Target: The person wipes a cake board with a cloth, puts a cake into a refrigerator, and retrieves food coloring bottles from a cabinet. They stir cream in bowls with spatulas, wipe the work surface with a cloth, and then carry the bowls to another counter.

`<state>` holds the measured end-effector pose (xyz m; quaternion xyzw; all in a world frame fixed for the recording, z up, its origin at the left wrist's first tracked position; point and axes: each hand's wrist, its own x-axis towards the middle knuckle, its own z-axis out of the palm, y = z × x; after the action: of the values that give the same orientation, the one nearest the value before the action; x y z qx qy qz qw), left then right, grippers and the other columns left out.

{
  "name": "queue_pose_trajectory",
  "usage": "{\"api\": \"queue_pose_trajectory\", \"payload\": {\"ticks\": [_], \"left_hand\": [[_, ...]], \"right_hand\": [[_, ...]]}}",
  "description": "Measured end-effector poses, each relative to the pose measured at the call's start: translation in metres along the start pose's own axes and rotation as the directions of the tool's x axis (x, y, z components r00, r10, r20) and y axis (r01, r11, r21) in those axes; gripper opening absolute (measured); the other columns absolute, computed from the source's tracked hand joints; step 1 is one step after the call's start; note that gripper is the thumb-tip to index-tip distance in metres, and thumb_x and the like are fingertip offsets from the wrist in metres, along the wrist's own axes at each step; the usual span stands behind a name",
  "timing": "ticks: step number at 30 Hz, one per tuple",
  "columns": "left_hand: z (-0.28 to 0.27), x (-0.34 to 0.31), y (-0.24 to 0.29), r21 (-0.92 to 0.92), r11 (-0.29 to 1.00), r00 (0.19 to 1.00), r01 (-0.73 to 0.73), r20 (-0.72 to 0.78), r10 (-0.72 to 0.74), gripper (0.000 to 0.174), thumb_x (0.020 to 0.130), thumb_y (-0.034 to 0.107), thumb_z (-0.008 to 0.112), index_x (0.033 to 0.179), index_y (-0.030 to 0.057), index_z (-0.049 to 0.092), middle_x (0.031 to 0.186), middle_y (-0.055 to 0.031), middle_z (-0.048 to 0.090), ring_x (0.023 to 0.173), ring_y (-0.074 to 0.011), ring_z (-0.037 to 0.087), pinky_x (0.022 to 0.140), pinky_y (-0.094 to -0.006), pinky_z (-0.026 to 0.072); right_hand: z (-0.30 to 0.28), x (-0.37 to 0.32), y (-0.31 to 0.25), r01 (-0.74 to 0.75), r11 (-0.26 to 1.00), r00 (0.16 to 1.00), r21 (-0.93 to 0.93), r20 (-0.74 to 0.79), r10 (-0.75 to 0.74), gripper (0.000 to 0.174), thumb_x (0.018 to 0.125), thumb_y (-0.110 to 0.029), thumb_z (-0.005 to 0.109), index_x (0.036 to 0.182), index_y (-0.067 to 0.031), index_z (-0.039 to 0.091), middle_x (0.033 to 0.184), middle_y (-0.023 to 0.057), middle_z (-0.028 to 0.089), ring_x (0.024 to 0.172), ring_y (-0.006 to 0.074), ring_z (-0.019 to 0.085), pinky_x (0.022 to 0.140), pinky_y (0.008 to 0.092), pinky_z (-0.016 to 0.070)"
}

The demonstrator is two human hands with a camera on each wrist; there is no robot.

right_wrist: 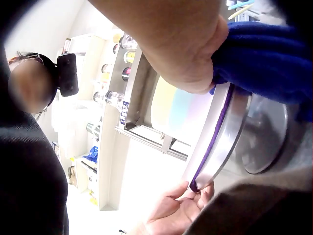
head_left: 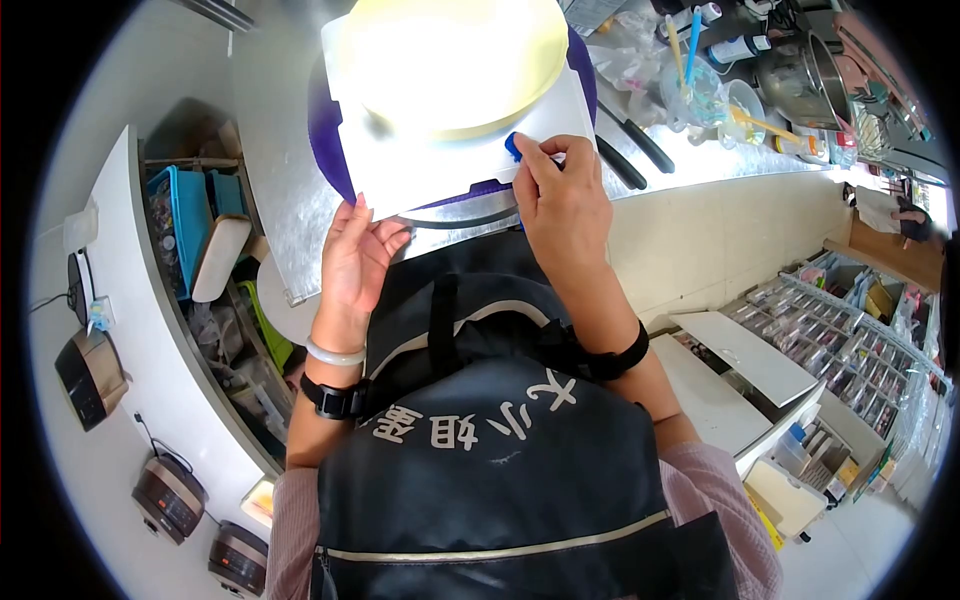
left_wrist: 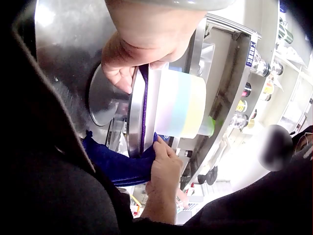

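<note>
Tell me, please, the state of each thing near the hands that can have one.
Left hand: touching white board
Right hand: holding blue cloth
Blue cloth: bunched
Cake: upright on white board
White board: flat, on purple mat
Black-handled tools: lying down
Clear cups: holding utensils

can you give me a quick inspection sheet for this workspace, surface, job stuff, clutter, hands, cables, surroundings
Surface: shiny steel tabletop.
Job's things: pastel-banded cake on a white board, with a purple mat and metal turntable beneath; blue cloth at the board's edge.
Clutter: black-handled tools, plastic cups with utensils and a steel bowl, right of the cake.
Left hand: touches the turntable stack's edge, thumb and fingers on opposite sides.
Right hand: pinches the blue cloth.
Cables: dark cord by the left wall, above a cooker-like appliance.
Surroundings: blue bin on left shelving; rack of packets at right.
</note>
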<state>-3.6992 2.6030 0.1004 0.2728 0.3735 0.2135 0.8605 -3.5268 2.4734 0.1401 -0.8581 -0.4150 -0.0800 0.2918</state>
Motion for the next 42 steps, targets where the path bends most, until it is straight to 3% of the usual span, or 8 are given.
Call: {"api": "queue_pose_trajectory", "payload": {"ticks": [2,31,42], "left_hand": [[0.002,0.0,-0.001,-0.014,1.0,1.0,-0.006,-0.009,0.006,0.02,0.091,0.021,0.049,0.107,0.0081,0.05,0.091,-0.0079,0.061,0.077,-0.0169,0.061,0.067,-0.0287,0.0508],[0.008,-0.009,-0.014,-0.04,0.997,0.998,0.062,0.013,-0.061,0.018,0.092,0.021,0.049,0.104,0.0078,0.05,0.097,-0.0084,0.06,0.084,-0.0199,0.063,0.067,-0.0298,0.0519],[0.02,-0.009,-0.034,0.065,0.938,0.92,0.34,0.183,-0.346,0.024,0.089,0.019,0.055,0.108,0.0048,0.053,0.105,-0.0118,0.061,0.094,-0.0219,0.061,0.073,-0.0244,0.048]], "right_hand": [[0.002,0.0,0.002,0.057,0.998,0.998,-0.016,-0.022,-0.058,0.025,0.071,-0.008,0.064,0.096,-0.0086,0.065,0.088,0.0063,0.05,0.078,0.024,0.052,0.055,0.032,0.0471],[0.008,-0.008,-0.016,0.108,0.989,0.992,0.097,0.054,-0.114,0.028,0.068,-0.008,0.065,0.096,-0.0099,0.066,0.087,0.0049,0.048,0.078,0.0222,0.052,0.053,0.0311,0.0451],[0.008,-0.009,-0.016,0.128,0.988,0.989,0.089,0.067,-0.135,0.028,0.067,-0.009,0.065,0.095,-0.0114,0.066,0.086,0.004,0.048,0.079,0.0215,0.053,0.052,0.0305,0.0463]]}}
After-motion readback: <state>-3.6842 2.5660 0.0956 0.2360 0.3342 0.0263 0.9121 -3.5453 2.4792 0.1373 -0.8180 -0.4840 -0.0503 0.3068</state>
